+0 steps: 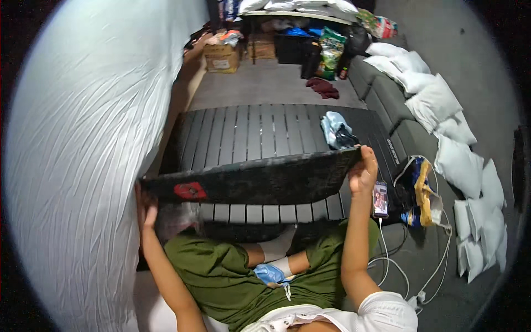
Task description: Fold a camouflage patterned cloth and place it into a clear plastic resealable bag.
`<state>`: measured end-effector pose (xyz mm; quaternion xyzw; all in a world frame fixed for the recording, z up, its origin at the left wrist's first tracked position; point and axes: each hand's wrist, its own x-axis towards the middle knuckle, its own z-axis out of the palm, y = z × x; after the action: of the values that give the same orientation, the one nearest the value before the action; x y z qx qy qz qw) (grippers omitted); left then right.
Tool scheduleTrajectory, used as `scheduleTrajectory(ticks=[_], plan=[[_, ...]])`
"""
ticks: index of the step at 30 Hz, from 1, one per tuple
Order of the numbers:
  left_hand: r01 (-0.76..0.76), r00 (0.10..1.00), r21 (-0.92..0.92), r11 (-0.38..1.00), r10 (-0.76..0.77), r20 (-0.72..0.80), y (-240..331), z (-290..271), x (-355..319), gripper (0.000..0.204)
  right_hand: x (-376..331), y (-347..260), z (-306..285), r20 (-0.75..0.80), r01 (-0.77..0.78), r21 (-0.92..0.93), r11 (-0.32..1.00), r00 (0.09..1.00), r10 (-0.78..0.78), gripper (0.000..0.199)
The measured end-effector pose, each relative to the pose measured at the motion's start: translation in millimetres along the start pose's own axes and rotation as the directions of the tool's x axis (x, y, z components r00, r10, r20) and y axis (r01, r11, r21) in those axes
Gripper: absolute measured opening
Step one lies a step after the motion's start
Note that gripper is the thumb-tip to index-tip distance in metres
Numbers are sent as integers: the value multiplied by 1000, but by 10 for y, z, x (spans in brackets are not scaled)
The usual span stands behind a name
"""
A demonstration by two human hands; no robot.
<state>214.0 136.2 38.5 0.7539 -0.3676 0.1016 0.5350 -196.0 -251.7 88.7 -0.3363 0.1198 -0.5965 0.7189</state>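
A long dark mat, mottled black and grey with a red emblem near its left end, is stretched between my two hands above the near side of the slatted table. My left hand grips its left end, close to the white sheet. The right hand pinches the upper right corner, thumb uppermost. The mat sags and hides part of the table behind it. In my lap, on green trousers, lies a small light-blue crumpled piece.
The black slatted table holds a light-blue and dark cloth bundle. At right are a plugged-in phone, white cables and a blue-yellow package. White pillows line the grey sofa. A white sheet hangs left.
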Motion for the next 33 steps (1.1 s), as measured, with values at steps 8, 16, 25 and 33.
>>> scheduleTrajectory(ticks=[8, 16, 25, 33], plan=[[417, 684, -770, 483, -725, -84, 1113, 209, 173, 39, 86, 34, -69, -18, 97, -44, 994, 995, -97, 6], [460, 869, -657, 598, -456, 193, 894, 75, 356, 11, 215, -219, -238, 205, 50, -294, 954, 979, 12, 22], [750, 655, -440, 495, -460, 600, 106, 775, 981, 20, 787, 204, -366, 142, -103, -830, 548, 912, 386, 19], [598, 799, -533, 599, -394, 454, 328, 1008, 1176, 17, 1006, -171, -397, 281, 18, -806, 592, 891, 356, 13]])
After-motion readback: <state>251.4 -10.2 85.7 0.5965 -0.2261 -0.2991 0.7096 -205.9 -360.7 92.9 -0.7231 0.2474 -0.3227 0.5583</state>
